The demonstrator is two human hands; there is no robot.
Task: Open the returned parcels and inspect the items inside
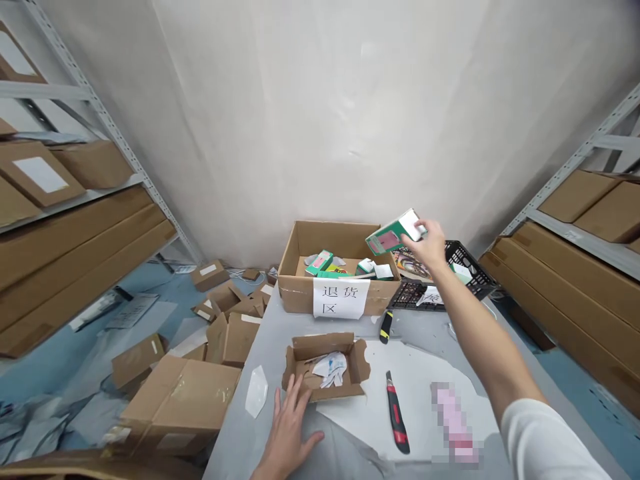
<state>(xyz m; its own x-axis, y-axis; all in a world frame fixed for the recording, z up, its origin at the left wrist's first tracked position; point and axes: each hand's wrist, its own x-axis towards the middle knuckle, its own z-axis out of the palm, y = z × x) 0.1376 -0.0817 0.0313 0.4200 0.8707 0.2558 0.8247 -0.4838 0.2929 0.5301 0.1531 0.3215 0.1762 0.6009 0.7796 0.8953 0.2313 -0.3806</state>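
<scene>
At the bottom centre, the left hand [290, 430] is empty, fingers spread at the near left edge of the small carton [323, 345]; that carton is open and seems unpacked, crumpled wrapping [331, 368] inside; the red-and-black cutter [397, 413] lies lower right of it; right of centre, the right hand [429, 245] grips a green-and-white box [387, 239], not yet set down; similar boxes [320, 262] already lie in the large carton [295, 293] behind.

Air is open above the left side of the large carton [295, 295]. Low across the table [237, 440], the small box [336, 393] and red-black cutter [397, 417] stand in the way.
</scene>
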